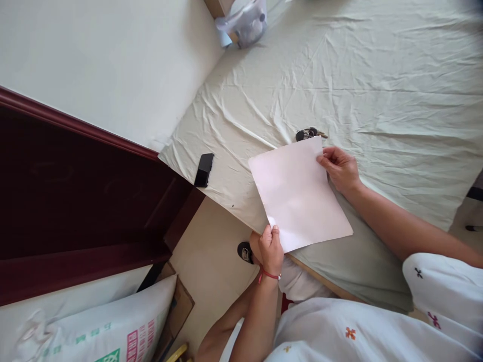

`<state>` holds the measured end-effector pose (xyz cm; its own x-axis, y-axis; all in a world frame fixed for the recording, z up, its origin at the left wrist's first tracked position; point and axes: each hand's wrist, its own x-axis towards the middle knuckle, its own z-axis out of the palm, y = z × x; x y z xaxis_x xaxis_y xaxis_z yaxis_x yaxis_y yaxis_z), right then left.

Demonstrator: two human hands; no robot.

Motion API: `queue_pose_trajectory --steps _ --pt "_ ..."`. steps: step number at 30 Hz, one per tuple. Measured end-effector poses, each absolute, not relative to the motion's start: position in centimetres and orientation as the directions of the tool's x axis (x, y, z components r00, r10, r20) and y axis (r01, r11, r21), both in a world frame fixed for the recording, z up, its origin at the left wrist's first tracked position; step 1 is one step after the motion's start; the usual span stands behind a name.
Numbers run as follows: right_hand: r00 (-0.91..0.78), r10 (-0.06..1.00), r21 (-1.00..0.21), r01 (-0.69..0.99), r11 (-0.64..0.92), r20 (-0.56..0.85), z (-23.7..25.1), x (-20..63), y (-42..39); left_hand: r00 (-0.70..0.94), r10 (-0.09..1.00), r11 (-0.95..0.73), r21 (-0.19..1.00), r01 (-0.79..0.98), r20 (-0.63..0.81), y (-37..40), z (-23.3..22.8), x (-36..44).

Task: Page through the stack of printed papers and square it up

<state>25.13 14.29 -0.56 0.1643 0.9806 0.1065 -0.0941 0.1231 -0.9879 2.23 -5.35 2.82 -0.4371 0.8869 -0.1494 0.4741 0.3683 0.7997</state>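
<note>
Paper, one plain white sheet, lies flat at the near edge of the bed, its lower corner jutting out past the mattress edge. The left hand has that near corner pinched between thumb and curled fingers, a red string around the wrist. The right hand pinches the far right edge lightly, fingertips closed on the sheet, wrist resting on the pale green bedsheet. Both grips sit right at the margins, which to my eye is the way to handle it: hold by the edges, keep the sheet taut and level so it doesn't crease. A bunch of keys lies just beyond the top corner, touching or nearly so. A black phone rests well to the left near the bed's corner, and a clear plastic bag sits far up by the wall.
</note>
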Motion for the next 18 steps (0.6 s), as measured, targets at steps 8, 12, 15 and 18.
queue_pose_trajectory --steps 8,12,15,18 --pt "0.142 0.981 -0.982 -0.112 0.152 0.136 1.2 26.6 14.0 -0.437 0.882 0.365 0.845 0.391 -0.178 -5.4 2.3 1.6" --pt "-0.097 0.99 -0.966 -0.246 0.077 0.104 3.9 27.9 13.2 -0.426 0.888 0.348 0.858 0.378 -0.173 -5.5 2.0 1.5" --pt "-0.268 0.96 -0.955 -0.297 0.004 0.087 5.8 29.0 12.7 -0.42 0.889 0.352 0.863 0.364 -0.185 -5.5 1.7 1.5" --pt "-0.498 0.862 -0.957 -0.285 -0.055 0.099 6.4 30.4 12.7 -0.405 0.893 0.345 0.878 0.333 -0.198 -5.7 1.2 1.3"
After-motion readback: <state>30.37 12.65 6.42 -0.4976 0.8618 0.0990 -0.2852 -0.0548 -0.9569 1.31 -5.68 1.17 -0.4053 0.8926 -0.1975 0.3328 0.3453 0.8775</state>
